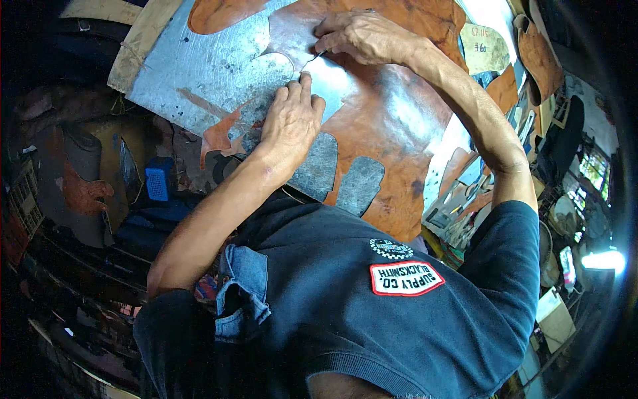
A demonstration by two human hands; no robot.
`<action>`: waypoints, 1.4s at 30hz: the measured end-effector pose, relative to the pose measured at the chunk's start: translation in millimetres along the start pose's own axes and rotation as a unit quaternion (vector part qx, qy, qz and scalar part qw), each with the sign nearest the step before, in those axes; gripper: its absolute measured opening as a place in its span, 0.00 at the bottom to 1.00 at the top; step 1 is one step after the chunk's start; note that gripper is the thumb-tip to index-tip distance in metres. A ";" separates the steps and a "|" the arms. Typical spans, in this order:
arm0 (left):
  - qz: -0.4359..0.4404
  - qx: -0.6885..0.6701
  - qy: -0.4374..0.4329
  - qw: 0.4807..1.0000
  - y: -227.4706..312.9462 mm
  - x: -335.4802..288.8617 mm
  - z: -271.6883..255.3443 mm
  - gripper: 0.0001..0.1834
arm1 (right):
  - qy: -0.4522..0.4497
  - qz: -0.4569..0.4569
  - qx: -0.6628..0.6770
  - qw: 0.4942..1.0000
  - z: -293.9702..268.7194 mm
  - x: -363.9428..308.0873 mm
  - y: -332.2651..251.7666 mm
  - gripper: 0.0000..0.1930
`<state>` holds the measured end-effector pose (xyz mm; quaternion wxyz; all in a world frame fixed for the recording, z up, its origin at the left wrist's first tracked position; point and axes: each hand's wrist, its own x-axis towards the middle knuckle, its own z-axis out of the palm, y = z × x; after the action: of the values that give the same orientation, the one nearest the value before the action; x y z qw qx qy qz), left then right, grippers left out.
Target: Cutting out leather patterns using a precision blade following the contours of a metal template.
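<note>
Head view: the left hand (290, 123) lies flat at frame centre, fingers extended and together, pressing a grey metal pattern (269, 86) onto the brown leather hide (392, 113), which spreads over the metal-topped bench (193, 66). The right hand (362, 36), upper centre, has its fingers curled around a thin blade (314, 60), tip at the pattern edge. A blue box (158, 178) sits at left.

Left hand (290, 123) flat, right hand (362, 36) pinching
</note>
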<state>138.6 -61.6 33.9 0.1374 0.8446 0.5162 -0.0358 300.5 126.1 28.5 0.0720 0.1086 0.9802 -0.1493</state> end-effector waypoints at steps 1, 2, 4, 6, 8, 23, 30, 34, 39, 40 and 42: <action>0.000 0.001 0.000 1.000 0.0 -0.4 0.3 0.21 | -0.005 0.015 -0.007 1.000 0.6 -2.9 3.4 0.17; -0.002 -0.001 -0.004 1.000 0.5 0.1 0.4 0.21 | -0.010 0.032 -0.013 0.999 1.0 -5.3 5.1 0.17; -0.002 -0.003 -0.007 1.000 1.1 1.2 0.3 0.21 | 0.002 0.032 -0.016 0.999 5.7 -7.2 5.2 0.18; -0.006 0.004 -0.031 1.000 1.5 0.7 -0.6 0.21 | 0.015 0.031 -0.018 0.999 4.1 -7.0 3.0 0.18; -0.007 0.000 -0.034 0.999 1.5 0.2 -1.6 0.21 | 0.005 0.029 0.006 1.000 0.7 -7.5 1.9 0.17; -0.014 -0.001 -0.073 0.997 2.9 0.5 -5.7 0.29 | 0.002 0.073 0.071 0.995 13.9 -22.9 1.0 0.18; -0.015 -0.003 -0.078 0.997 3.2 1.5 -8.9 0.29 | 0.017 0.080 0.090 0.993 17.8 -30.5 -4.9 0.16; -0.014 0.006 -0.075 0.997 3.8 1.7 -8.1 0.29 | 0.046 0.107 0.096 0.989 20.1 -35.5 -13.2 0.15; -0.014 0.020 -0.076 0.997 3.4 2.6 -6.5 0.29 | 0.081 0.135 0.114 0.981 24.3 -40.8 -27.4 0.14; -0.014 0.020 -0.077 0.997 3.2 2.7 -6.5 0.29 | 0.083 0.153 0.134 0.975 23.3 -42.1 -32.8 0.14; -0.010 0.021 -0.072 0.997 3.1 3.1 -6.5 0.29 | 0.095 0.176 0.155 0.968 26.0 -45.8 -38.9 0.14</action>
<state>142.2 -58.5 40.1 0.1563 0.8374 0.5125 -0.1081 338.5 73.1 22.7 -0.0139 0.3026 0.9129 -0.2736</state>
